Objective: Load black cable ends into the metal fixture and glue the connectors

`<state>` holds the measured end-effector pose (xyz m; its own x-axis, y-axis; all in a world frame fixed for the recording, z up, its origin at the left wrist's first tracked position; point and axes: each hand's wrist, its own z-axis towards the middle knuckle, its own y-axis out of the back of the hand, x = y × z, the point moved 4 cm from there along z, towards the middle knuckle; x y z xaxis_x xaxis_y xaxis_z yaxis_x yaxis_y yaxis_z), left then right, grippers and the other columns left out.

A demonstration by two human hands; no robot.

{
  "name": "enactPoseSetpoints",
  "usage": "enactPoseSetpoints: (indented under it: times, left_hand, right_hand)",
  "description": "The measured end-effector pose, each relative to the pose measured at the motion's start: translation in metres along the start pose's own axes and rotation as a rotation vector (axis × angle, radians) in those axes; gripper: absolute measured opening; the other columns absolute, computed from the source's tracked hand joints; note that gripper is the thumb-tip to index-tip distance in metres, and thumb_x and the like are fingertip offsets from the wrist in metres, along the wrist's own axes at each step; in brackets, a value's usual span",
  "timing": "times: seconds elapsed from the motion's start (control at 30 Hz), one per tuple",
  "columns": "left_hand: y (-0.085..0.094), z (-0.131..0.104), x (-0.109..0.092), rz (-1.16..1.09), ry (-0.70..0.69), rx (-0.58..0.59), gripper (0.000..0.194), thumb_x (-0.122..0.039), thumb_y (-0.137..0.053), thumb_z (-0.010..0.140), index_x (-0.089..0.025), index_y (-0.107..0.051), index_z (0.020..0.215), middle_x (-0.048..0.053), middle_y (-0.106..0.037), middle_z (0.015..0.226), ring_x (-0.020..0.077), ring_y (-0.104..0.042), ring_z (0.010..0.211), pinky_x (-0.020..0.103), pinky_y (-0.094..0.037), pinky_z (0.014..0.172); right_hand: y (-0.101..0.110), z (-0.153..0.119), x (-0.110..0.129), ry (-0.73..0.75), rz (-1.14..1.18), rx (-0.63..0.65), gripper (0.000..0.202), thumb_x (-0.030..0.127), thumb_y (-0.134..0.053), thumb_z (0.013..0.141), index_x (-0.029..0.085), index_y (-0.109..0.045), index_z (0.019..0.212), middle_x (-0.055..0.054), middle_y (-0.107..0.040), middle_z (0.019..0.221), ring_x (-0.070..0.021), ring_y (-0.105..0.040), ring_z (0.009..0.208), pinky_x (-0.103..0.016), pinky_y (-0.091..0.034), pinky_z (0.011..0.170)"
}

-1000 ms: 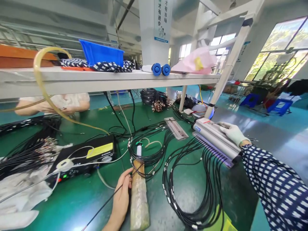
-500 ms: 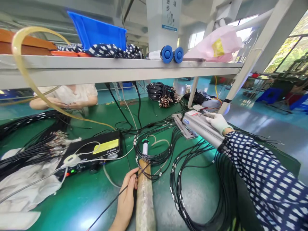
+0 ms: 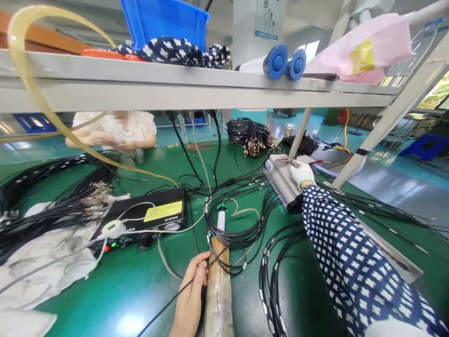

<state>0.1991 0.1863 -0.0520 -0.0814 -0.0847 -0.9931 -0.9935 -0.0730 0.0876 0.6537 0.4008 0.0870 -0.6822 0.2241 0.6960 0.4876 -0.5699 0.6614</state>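
My left hand (image 3: 191, 290) is closed on a thin black cable (image 3: 164, 306), which runs from the lower left across a long tape-wrapped bar (image 3: 218, 299). Above the bar lies a coil of black cables (image 3: 242, 238) with a white syringe (image 3: 221, 217) with a green end in its loop. My right hand (image 3: 302, 173), in a white glove, grips the top of a silver box-shaped unit (image 3: 286, 182). That unit rests over a toothed metal strip (image 3: 275, 189), and black cables come out from its left side. The glove hides part of the grip.
A black controller box (image 3: 147, 215) with a yellow label stands at left beside cable bundles and white cloth (image 3: 52, 267). A shelf (image 3: 196, 93) crosses above the bench. Another cable bundle (image 3: 249, 133) lies at the back. A person (image 3: 117, 131) sits across the bench.
My right hand has brought the silver unit left and down over the toothed strip; the cyan glow beneath it no longer shows. My left hand keeps its hold on the cable. The view has shifted.
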Motion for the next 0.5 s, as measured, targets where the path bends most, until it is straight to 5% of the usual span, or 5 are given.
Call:
enactPoseSetpoints:
  times: [0.23,0.5]
  left_hand:
    - [-0.007,-0.002,-0.001,-0.061,-0.036,-0.097,0.06,-0.07,-0.052,0.084,-0.021,-0.065,0.114,0.0,-0.058,0.072,0.0164,-0.05,0.063,0.028,-0.042,0.065]
    - [-0.001,-0.002,-0.006,0.006,-0.033,0.017,0.052,-0.064,-0.052,0.089,-0.021,-0.064,0.116,0.003,-0.064,0.089,0.0173,-0.055,0.075,0.027,-0.046,0.07]
  right_hand:
    - [-0.003,0.007,0.011,0.0,0.003,0.012,0.026,0.036,-0.058,0.098,0.019,-0.062,0.117,-0.008,-0.064,0.119,-0.0196,-0.065,0.099,-0.039,-0.057,0.086]
    - [0.001,-0.002,0.016,0.082,-0.075,-0.001,0.028,0.036,-0.062,0.096,0.017,-0.064,0.116,-0.009,-0.066,0.119,-0.0226,-0.064,0.107,-0.047,-0.052,0.097]
